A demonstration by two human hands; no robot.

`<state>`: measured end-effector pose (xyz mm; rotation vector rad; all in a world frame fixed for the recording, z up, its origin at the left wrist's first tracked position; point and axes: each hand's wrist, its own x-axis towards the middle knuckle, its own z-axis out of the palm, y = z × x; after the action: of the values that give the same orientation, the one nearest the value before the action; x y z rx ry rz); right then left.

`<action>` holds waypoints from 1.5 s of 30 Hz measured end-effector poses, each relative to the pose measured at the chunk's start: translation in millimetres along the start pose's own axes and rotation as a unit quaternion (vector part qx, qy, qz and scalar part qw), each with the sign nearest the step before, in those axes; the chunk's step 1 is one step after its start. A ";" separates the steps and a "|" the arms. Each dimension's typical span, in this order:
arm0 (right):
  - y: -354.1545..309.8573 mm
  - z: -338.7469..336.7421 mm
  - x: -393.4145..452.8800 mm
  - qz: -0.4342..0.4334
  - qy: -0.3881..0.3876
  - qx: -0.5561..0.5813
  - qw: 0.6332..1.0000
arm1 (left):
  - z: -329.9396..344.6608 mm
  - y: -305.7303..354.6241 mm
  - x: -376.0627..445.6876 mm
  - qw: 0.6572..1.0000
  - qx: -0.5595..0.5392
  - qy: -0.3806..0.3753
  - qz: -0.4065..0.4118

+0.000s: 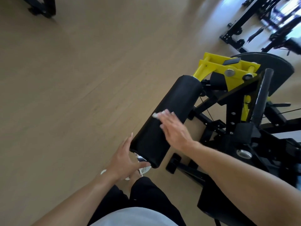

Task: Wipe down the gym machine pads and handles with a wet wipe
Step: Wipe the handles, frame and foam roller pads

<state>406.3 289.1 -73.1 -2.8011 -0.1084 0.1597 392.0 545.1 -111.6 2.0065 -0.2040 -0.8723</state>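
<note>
A black roller pad [175,101] runs diagonally from the yellow bracket [228,69] down toward me. My right hand [174,129] lies flat on the pad's middle, fingers straight, pressing a white wet wipe [157,115] that peeks out beyond the fingertips. My left hand [125,159] cups the pad's near end, thumb under the end cap and fingers along its left side. A black handle bar [262,98] stands upright to the right of the pad.
The black machine frame [231,128] with its seat pad [216,204] fills the right side. Another black rack [254,22] stands at the far right, and a dark base [42,7] at the top left. Bare wooden floor [73,79] lies to the left.
</note>
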 end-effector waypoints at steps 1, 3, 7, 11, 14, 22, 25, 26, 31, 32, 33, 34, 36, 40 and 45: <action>-15.2 5.9 -11.3 -0.045 -0.028 0.019 0.998 | 1.3 4.9 3.7 1.000 0.008 0.001 0.015; -36.2 12.5 -34.2 -0.127 -0.113 0.031 0.985 | 4.2 10.8 11.0 0.999 0.015 -0.007 0.043; -16.7 2.1 -32.1 -0.202 -0.174 0.014 0.964 | 8.4 18.3 18.2 0.995 0.041 -0.029 0.090; 31.6 -20.7 19.5 -0.007 -0.075 -0.041 0.996 | 11.2 33.2 27.0 0.992 0.074 -0.012 0.105; 72.4 -40.5 46.4 0.138 -0.051 -0.059 0.987 | 15.8 49.0 41.5 0.984 0.102 0.005 0.145; 114.7 -47.1 82.7 0.292 -0.050 0.056 0.953 | 39.5 85.9 92.7 0.958 0.224 0.013 0.178; 124.8 -47.0 91.1 0.307 -0.025 0.072 0.949 | 45.8 86.1 102.2 0.954 0.237 0.039 0.179; 128.7 -46.5 93.5 0.309 -0.016 0.083 0.947 | 47.0 85.1 103.1 0.954 0.235 0.046 0.179; 141.5 -41.5 115.2 0.381 0.074 0.196 0.900 | 48.6 81.7 104.5 0.954 0.234 0.053 0.178; 143.4 -41.7 121.0 0.408 0.097 0.223 0.880 | 48.5 81.5 105.0 0.955 0.234 0.053 0.175; 145.5 -41.6 126.3 0.428 0.113 0.245 0.863 | 48.5 82.0 105.1 0.956 0.234 0.053 0.171; 146.9 -41.2 130.5 0.442 0.125 0.262 0.849 | 48.4 82.5 105.1 0.956 0.234 0.054 0.167; 149.4 -39.8 136.1 0.457 0.144 0.286 0.830 | 48.6 82.8 104.9 0.956 0.236 0.053 0.164; 149.5 -33.9 134.2 0.503 0.192 0.304 0.786 | 45.9 83.5 105.5 0.962 0.216 0.047 0.162; 129.5 -18.5 109.9 0.490 0.205 0.304 0.791 | 32.6 80.8 109.8 0.983 0.121 0.026 0.139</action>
<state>524.8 171.5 -109.3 -1.9065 1.2673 -0.1618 466.7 426.6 -112.9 2.1555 -0.5703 -0.6412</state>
